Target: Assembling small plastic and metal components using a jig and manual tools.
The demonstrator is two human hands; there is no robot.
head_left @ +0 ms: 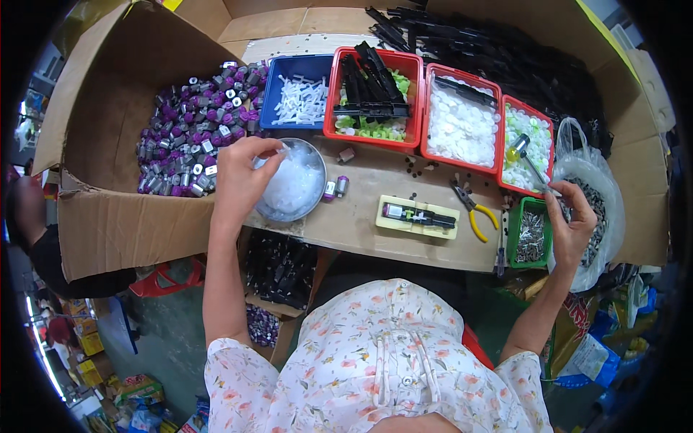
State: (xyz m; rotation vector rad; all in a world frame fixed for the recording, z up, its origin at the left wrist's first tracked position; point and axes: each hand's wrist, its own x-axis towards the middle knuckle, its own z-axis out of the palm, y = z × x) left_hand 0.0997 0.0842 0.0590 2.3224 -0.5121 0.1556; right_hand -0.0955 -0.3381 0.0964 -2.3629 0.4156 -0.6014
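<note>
My left hand [247, 173] is above a round metal bowl [323, 175] holding a cloudy, translucent white substance. Thumb and forefinger pinch a small white piece, partly hidden by the fingers. At the right, my right hand [574, 220] has its fingertips closed at the lower end of a screwdriver's [533, 164] metal shaft; its yellow and dark handle lies over a red basket of white and pale green pieces. In the middle, a cream tray [413, 229] holds a black part with a small motor and purple end. Beside it rest yellow-handled pliers [482, 222].
A cardboard box [119, 108] of purple-ended motors stands left. Behind are a blue basket [264, 108] of white pins and red baskets [421, 101] of small parts. Black parts [505, 58] pile up at the back. A green basket [514, 238] of screws and a plastic bag [610, 209] stand right.
</note>
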